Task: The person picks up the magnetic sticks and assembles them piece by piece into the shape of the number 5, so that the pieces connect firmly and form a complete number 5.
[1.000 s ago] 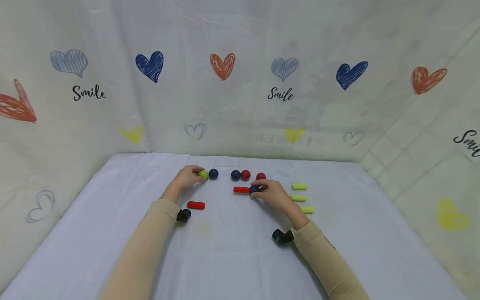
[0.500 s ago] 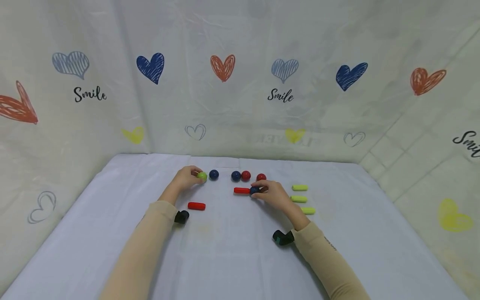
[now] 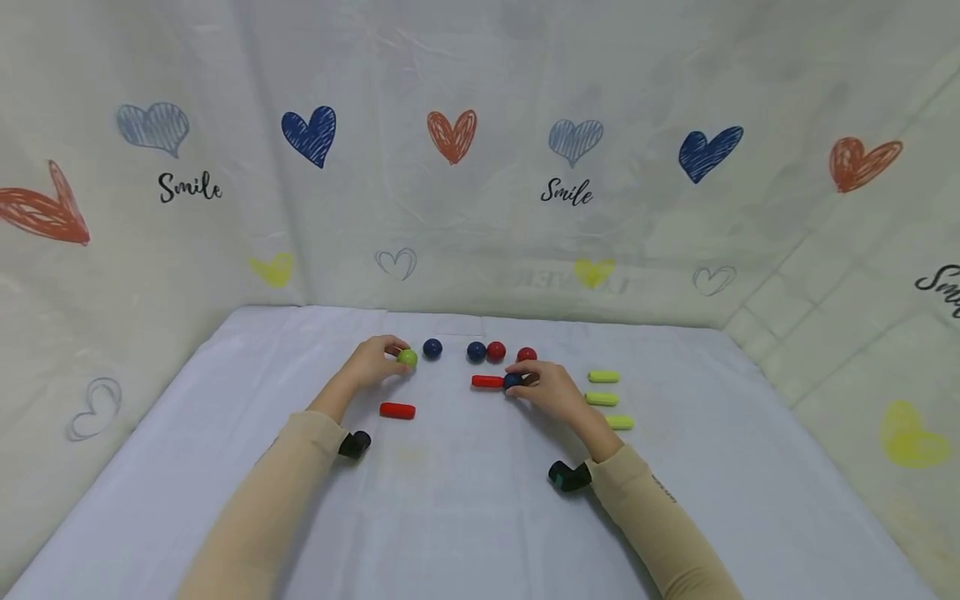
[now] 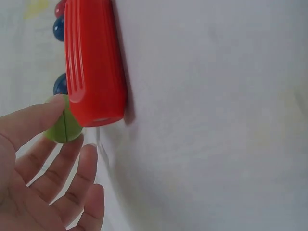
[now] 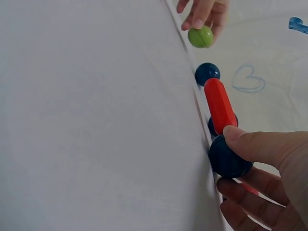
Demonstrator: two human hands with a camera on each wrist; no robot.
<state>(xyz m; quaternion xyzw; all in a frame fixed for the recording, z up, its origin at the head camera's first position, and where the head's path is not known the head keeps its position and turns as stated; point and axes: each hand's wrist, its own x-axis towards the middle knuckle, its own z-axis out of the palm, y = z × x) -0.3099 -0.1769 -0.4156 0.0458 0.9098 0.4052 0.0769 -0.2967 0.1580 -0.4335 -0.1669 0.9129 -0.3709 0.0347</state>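
Red rod (image 3: 487, 382) points left from pinched blue ball (image 3: 512, 381), seemingly level.

Green ball (image 3: 407, 358), dark-blue ball (image 5: 228, 158)

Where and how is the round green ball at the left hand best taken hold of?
Probably across the widest part of the round green ball, with the left hand from its left: it has no handle, and a round dark blue ball sits close on its right.

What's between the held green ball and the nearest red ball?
Head view: one blue ball near the green ball, another blue ball beside the red ball.
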